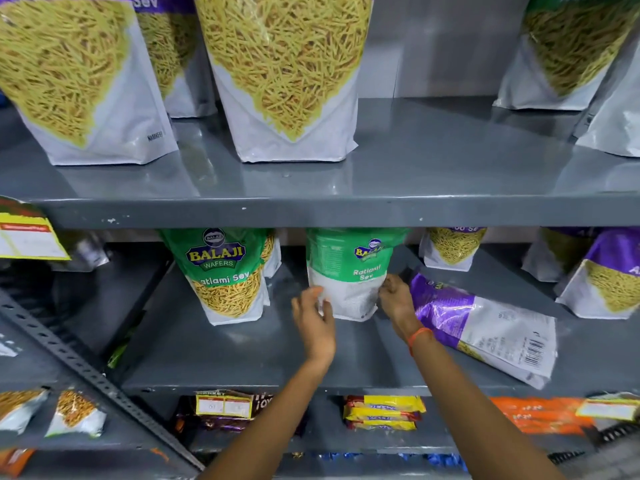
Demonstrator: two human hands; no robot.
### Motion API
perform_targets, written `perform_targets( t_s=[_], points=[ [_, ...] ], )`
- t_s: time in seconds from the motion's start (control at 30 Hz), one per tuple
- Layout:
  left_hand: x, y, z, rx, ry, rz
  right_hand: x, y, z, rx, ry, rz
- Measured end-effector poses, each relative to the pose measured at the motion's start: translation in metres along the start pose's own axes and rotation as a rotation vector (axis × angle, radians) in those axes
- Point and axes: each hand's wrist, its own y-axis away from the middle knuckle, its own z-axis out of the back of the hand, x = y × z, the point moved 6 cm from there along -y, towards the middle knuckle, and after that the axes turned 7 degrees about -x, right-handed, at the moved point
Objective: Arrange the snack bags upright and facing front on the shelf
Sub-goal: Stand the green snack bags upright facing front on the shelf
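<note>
A green and white Ratlami Sev bag (348, 271) stands upright on the middle grey shelf (242, 355), turned partly sideways so its side panel shows. My left hand (313, 320) grips its lower left edge and my right hand (396, 297) pinches its lower right edge. To its left a matching green bag (227, 271) stands upright, front facing out. On the right a purple and white bag (485, 323) lies flat with its back and barcode up.
Large sev bags (284, 71) stand on the upper shelf (381, 209). More purple bags (602, 278) stand at the right of the middle shelf. Yellow packets (382, 412) and price tags (223, 405) sit on the lower shelf. A slotted metal upright (86, 372) crosses diagonally at left.
</note>
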Motion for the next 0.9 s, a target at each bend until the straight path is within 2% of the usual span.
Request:
perform_targets(
  t_s=[0.07,0.13,0.27,0.4,0.47,0.53,0.57,0.63,0.7,0.77,0.8,0.83,0.9],
  points=[
    [-0.006,0.020,-0.010,0.128,0.025,-0.048,-0.004,0.012,0.002,-0.014,0.020,0.012],
    [-0.005,0.028,-0.015,0.196,0.071,-0.001,-0.009,0.033,-0.004,0.031,-0.046,0.011],
    [0.000,0.027,-0.019,0.307,0.164,0.137,-0.018,0.067,-0.021,0.070,-0.255,-0.105],
    [-0.002,0.007,-0.021,0.219,0.177,0.198,-0.017,0.073,-0.027,0.134,-0.203,-0.085],
    [0.000,-0.003,-0.020,0.132,0.100,0.205,-0.012,0.065,-0.015,0.034,-0.113,-0.027],
    [0.005,-0.008,-0.016,0.154,0.107,0.186,-0.005,0.048,0.001,-0.101,-0.067,0.018],
    [0.007,-0.009,-0.013,0.210,0.137,0.175,0.001,0.038,0.007,-0.119,-0.042,0.039],
    [0.010,-0.014,-0.007,0.379,0.196,0.196,0.013,0.021,0.008,-0.052,0.062,0.081],
    [0.016,-0.022,-0.004,0.605,0.213,0.312,0.023,0.010,0.001,0.092,0.176,0.116],
    [0.019,-0.025,-0.003,0.771,0.195,0.445,0.032,0.005,-0.008,0.260,0.154,0.099],
    [0.020,-0.026,-0.003,0.762,0.183,0.467,0.034,0.005,-0.012,0.328,0.122,0.076],
    [0.020,-0.026,-0.003,0.679,0.174,0.460,0.033,0.004,-0.013,0.361,0.101,0.053],
    [0.026,-0.022,0.002,0.369,0.200,0.469,0.027,0.005,-0.009,0.325,0.057,0.037]
  ],
)
